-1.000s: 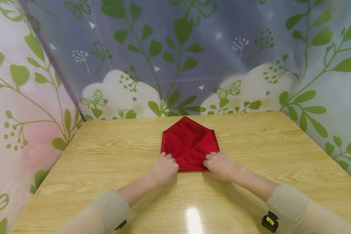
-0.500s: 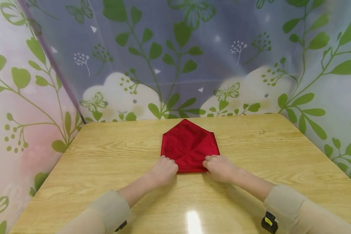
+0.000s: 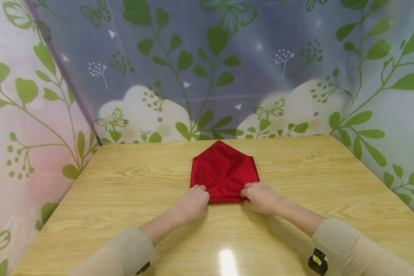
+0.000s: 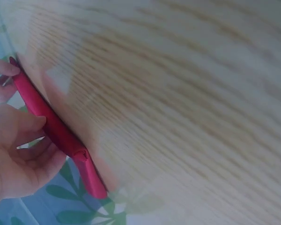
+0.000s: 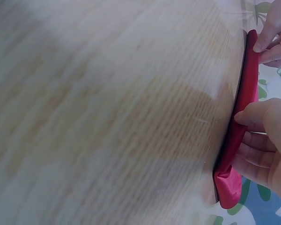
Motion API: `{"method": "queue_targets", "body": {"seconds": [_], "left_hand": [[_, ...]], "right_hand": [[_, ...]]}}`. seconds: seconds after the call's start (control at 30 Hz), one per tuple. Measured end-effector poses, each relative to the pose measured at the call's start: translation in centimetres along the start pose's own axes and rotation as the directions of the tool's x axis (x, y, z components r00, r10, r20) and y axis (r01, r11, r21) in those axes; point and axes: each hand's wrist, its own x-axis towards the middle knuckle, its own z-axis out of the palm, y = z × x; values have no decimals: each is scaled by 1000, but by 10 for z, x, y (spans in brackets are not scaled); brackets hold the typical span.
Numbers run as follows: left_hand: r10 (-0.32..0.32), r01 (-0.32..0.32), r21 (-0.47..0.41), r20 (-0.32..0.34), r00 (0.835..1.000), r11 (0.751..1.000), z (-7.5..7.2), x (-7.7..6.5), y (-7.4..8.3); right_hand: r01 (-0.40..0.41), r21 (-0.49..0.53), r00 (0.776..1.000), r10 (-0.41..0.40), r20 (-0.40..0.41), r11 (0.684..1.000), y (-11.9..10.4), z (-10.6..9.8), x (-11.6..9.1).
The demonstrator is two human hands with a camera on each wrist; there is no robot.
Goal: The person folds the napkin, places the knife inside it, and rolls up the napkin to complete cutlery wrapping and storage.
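A shiny red cloth [image 3: 224, 168], folded to a shape with a pointed far end, lies flat on the wooden table. Its near edge forms a rolled or folded strip. My left hand [image 3: 194, 201] pinches the near left corner, thumb on the front of the strip and fingers over the top. At the near right corner my right hand [image 3: 260, 197] pinches the same edge in a like way. In the left wrist view the red strip [image 4: 56, 129] runs between both hands. The right wrist view shows the cloth's end [image 5: 228, 187] sticking out past my fingers.
The light wooden table [image 3: 141, 172] reaches back to a printed curtain [image 3: 227, 57] with leaves and butterflies, which also hangs at both sides. A bright reflection lies on the tabletop near the front. A black device [image 3: 318, 262] sits under the right sleeve.
Both hands keep their pinch on the cloth's near edge and have hardly shifted. The whole head view has moved slightly, so the scene sits a little lower than one second ago.
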Motion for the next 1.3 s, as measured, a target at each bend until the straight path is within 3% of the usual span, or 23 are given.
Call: {"method": "queue_targets", "body": {"seconds": [0.37,0.4,0.67,0.9,1.13,1.3], "left_hand": [[-18,20,-114,19,1000,993,6,1,-7],[-34,39,-118,44,998,992,-1,1,-4],[-105,119,-115,117,987,986,-4,6,-4],[-167,188,-156,137,976,970,-4,10,-6],[-224,282,-232,247,943,931,-7,18,-9],[-260,336,-225,308,915,915,-9,22,-11]], "right_hand": [[-10,61,998,6,66,998,2,-3,2],[-12,71,998,7,70,997,3,-3,2],[-24,135,994,9,111,991,7,-9,7],[-116,215,986,85,146,970,13,-12,11],[-124,250,984,86,159,960,17,-11,13],[-125,257,986,92,137,958,16,-9,13]]}}
